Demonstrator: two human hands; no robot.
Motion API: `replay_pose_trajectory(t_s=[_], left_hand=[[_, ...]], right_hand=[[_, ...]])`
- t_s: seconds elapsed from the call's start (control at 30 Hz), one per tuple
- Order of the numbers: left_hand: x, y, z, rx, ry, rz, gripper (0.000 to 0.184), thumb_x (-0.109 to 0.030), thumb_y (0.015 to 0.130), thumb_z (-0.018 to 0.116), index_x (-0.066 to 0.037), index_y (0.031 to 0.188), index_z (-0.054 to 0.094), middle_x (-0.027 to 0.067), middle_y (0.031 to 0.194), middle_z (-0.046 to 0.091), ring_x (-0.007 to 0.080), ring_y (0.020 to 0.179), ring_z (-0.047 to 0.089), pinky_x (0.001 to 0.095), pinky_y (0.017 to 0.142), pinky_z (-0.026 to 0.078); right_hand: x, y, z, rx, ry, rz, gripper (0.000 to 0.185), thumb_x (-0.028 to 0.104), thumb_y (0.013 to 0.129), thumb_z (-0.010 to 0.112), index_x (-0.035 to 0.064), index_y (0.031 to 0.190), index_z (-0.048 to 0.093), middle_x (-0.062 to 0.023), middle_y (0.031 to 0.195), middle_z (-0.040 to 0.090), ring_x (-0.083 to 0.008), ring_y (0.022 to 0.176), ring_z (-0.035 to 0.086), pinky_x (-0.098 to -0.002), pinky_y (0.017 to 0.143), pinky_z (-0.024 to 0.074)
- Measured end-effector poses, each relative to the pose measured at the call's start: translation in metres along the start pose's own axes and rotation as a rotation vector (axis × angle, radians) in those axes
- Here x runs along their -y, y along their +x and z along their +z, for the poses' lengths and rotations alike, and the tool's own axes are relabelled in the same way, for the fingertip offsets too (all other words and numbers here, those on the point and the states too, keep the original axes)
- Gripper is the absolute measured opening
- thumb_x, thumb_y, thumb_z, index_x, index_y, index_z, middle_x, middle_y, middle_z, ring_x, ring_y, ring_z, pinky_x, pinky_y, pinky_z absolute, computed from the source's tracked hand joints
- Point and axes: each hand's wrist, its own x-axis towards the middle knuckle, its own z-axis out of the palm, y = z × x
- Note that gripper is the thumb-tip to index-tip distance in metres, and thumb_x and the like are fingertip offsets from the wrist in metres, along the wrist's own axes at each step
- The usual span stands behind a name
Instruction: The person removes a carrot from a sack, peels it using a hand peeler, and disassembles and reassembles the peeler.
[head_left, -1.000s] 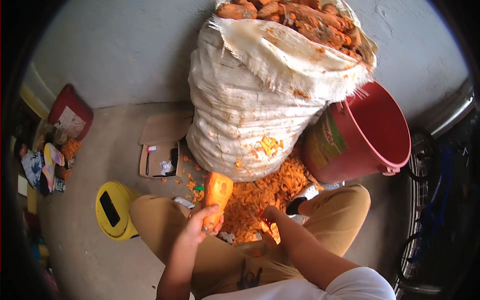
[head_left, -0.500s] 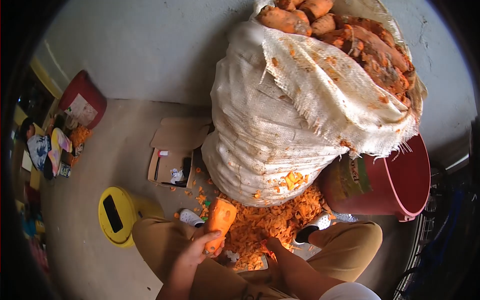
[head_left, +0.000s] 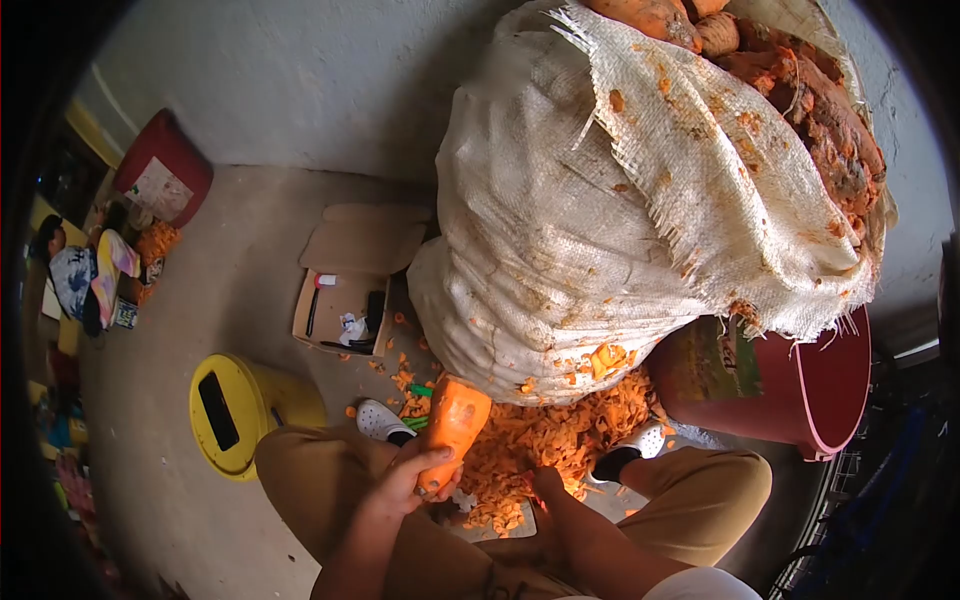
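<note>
My left hand (head_left: pixel 408 478) is closed around the lower end of a thick peeled carrot (head_left: pixel 456 425), which tilts upward with a few dark spots on its surface. Low over the heap of orange peelings (head_left: pixel 560 440), my right hand (head_left: pixel 546 484) is closed. A small reddish-orange bit shows at its fingers, but I cannot make out what it is. Behind the heap stands a big white woven sack (head_left: pixel 560 220), its top folded open on large unpeeled carrots (head_left: pixel 650 20). Orange scraps cling to the sack's front.
A yellow bucket (head_left: pixel 275 405) with a black flat object (head_left: pixel 218 411) on its lid stands left. An open cardboard box (head_left: pixel 345 290) holds small items. A red tub (head_left: pixel 730 390) lies at right. Another person (head_left: pixel 80 275) sits far left by a red bin (head_left: pixel 165 170).
The view has shifted slightly, so the sack sits farther right. My left hand still holds the carrot, now a little higher and more to the right. My right hand has barely moved.
</note>
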Motion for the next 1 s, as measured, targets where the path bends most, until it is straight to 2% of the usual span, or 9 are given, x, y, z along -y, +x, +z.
replay_pose_trajectory(t_s=[0.1, 0.23, 0.43, 0.53, 0.67, 0.77, 0.8, 0.9, 1.0], left_hand=[[0.002, 0.003, 0.002, 0.022, 0.046, 0.030, 0.040, -0.024, 0.076, 0.055, -0.003, 0.106, 0.040, 0.0116, 0.069, 0.051, 0.0159, 0.043, 0.047, 0.0238, 0.037, 0.034], [0.007, 0.003, 0.005, 0.066, 0.091, 0.075, 0.044, -0.020, 0.074, 0.059, -0.003, 0.108, 0.038, 0.0119, 0.071, 0.052, 0.0163, 0.046, 0.048, 0.0243, 0.038, 0.036], [0.016, 0.001, 0.006, 0.071, 0.257, 0.171, 0.027, -0.015, 0.069, 0.065, -0.003, 0.089, 0.051, 0.0071, 0.073, 0.054, 0.0138, 0.060, 0.054, 0.0238, 0.054, 0.043], [0.022, 0.002, 0.007, 0.081, 0.315, 0.231, 0.042, 0.000, 0.067, 0.062, 0.000, 0.105, 0.045, 0.0098, 0.094, 0.054, 0.0178, 0.086, 0.054, 0.0328, 0.071, 0.047], [0.018, -0.010, 0.029, 0.190, 0.339, 0.199, 0.056, 0.010, 0.064, 0.059, 0.002, 0.115, 0.039, 0.0114, 0.111, 0.047, 0.0216, 0.103, 0.048, 0.0410, 0.083, 0.045], [0.012, -0.016, 0.045, 0.258, 0.342, 0.175, 0.057, 0.009, 0.064, 0.060, 0.001, 0.116, 0.038, 0.0110, 0.112, 0.046, 0.0217, 0.101, 0.049, 0.0407, 0.081, 0.046], [0.005, -0.025, 0.061, 0.279, 0.324, 0.158, 0.054, 0.002, 0.061, 0.066, 0.001, 0.110, 0.045, 0.0086, 0.103, 0.052, 0.0159, 0.098, 0.049, 0.0293, 0.080, 0.044], [0.002, -0.021, 0.069, 0.331, 0.513, 0.336, 0.049, -0.001, 0.062, 0.066, 0.002, 0.107, 0.047, 0.0094, 0.099, 0.053, 0.0176, 0.093, 0.053, 0.0298, 0.074, 0.048], [-0.005, -0.025, 0.075, 0.305, 0.453, 0.236, 0.045, -0.004, 0.063, 0.066, 0.002, 0.104, 0.049, 0.0094, 0.095, 0.055, 0.0179, 0.086, 0.056, 0.0288, 0.069, 0.049]], right_hand=[[0.010, -0.003, -0.028, 0.070, -0.390, -0.166, 0.032, 0.030, 0.075, 0.054, 0.0034, 0.059, 0.060, -0.0111, 0.050, 0.055, -0.0219, 0.045, 0.053, -0.0348, 0.048, 0.0437], [0.044, -0.014, -0.082, 0.134, -0.295, -0.170, 0.028, 0.031, 0.069, 0.058, 0.0053, 0.062, 0.063, -0.0096, 0.058, 0.060, -0.0203, 0.056, 0.059, -0.0320, 0.054, 0.0462], [0.142, -0.103, -0.188, 0.047, -0.198, -0.358, 0.025, 0.027, 0.069, 0.061, 0.0097, 0.086, 0.064, -0.0079, 0.069, 0.062, -0.0184, 0.064, 0.058, -0.0310, 0.062, 0.0438], [0.173, -0.163, -0.226, -0.078, 0.132, -0.582, 0.030, 0.028, 0.068, 0.064, 0.0013, 0.080, 0.062, -0.0115, 0.064, 0.059, -0.0166, 0.059, 0.053, -0.0315, 0.059, 0.0415], [0.204, -0.232, -0.258, -0.092, 0.113, -0.673, 0.028, 0.025, 0.071, 0.064, 0.0002, 0.083, 0.061, -0.0087, 0.062, 0.057, -0.0119, 0.058, 0.049, -0.0290, 0.057, 0.0401], [0.226, -0.273, -0.272, -0.048, 0.057, -0.683, 0.028, 0.024, 0.070, 0.065, 0.0001, 0.083, 0.062, -0.0070, 0.062, 0.057, -0.0104, 0.057, 0.049, -0.0274, 0.054, 0.0401], [0.233, -0.285, -0.275, -0.028, 0.114, -0.687, 0.028, 0.024, 0.069, 0.065, -0.0001, 0.083, 0.062, -0.0062, 0.061, 0.057, -0.0099, 0.056, 0.048, -0.0268, 0.053, 0.0399], [0.235, -0.289, -0.280, -0.095, 0.142, -0.724, 0.030, 0.026, 0.069, 0.066, -0.0002, 0.081, 0.063, -0.0038, 0.054, 0.053, -0.0081, 0.051, 0.046, -0.0238, 0.048, 0.0388], [0.235, -0.296, -0.285, -0.053, 0.215, -0.649, 0.030, 0.028, 0.074, 0.063, -0.0008, 0.083, 0.062, -0.0048, 0.059, 0.056, -0.0088, 0.054, 0.051, -0.0214, 0.052, 0.0430]])
